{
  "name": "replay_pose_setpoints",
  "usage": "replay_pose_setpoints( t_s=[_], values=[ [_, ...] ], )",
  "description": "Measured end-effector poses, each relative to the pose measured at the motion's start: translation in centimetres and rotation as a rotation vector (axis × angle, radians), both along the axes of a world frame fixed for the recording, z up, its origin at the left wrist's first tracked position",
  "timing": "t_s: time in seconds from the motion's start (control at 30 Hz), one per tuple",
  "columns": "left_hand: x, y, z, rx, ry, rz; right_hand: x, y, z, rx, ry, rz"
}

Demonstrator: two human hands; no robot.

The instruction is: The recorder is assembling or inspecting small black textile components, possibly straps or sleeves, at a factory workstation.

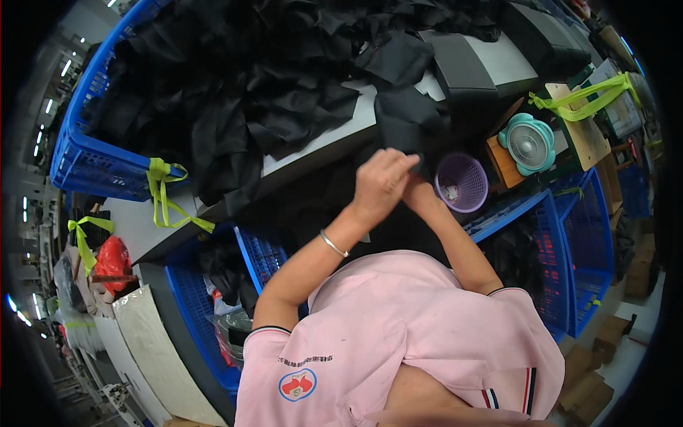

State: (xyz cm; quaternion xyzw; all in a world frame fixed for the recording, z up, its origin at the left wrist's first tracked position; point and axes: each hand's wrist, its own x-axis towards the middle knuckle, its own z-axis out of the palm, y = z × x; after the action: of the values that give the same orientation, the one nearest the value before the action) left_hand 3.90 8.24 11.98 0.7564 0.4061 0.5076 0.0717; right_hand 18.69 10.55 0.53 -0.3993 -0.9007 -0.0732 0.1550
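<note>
Tube lights (66, 68) glare at left; fisheye edges curve into black.

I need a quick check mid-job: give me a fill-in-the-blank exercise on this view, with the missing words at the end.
1. The cloth just beyond the left hand is ____ in colour.
2. A silver bracelet circles the ____ wrist.
3. The round basket near the right hand is ____ in colour.
4. In the picture, the fan lies to the ____ of that basket.

Missing words: black; left; purple; right.
</note>
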Motion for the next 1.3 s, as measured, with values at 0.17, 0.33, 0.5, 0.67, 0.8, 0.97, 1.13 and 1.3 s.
replay_pose_setpoints(
  t_s=[0.17,0.33,0.5,0.67,0.8,0.97,1.13,1.3],
  values=[
    [2.3,-4.6,0.3,-0.316,-0.397,-0.048,-0.2,3.8,0.4,-0.935,1.082,-0.121],
    [2.1,-7.2,0.3,-0.442,-0.460,-0.008,-3.7,6.3,0.8,-1.005,1.451,-0.020],
    [2.0,-9.1,0.9,-0.629,-0.502,-0.223,-6.2,11.1,1.6,-1.021,1.848,0.062],
    [1.0,-9.2,1.1,-0.706,-0.400,-0.339,-6.1,9.9,1.9,-1.097,1.947,0.209],
    [-0.9,-6.7,2.2,-0.785,-0.839,-0.254,-4.8,8.5,3.4,-1.051,1.607,0.605],
    [-3.0,-4.1,1.5,-0.680,-0.944,-0.043,-8.8,2.2,9.5,-1.036,1.473,0.385],
    [-5.3,0.8,1.2,-0.559,-1.099,0.027,-10.4,0.1,10.4,-1.185,1.647,0.295],
    [-7.9,7.8,-0.9,-0.498,-1.087,0.148,-10.8,-1.0,11.3,-0.650,0.863,0.094]
  ],
)
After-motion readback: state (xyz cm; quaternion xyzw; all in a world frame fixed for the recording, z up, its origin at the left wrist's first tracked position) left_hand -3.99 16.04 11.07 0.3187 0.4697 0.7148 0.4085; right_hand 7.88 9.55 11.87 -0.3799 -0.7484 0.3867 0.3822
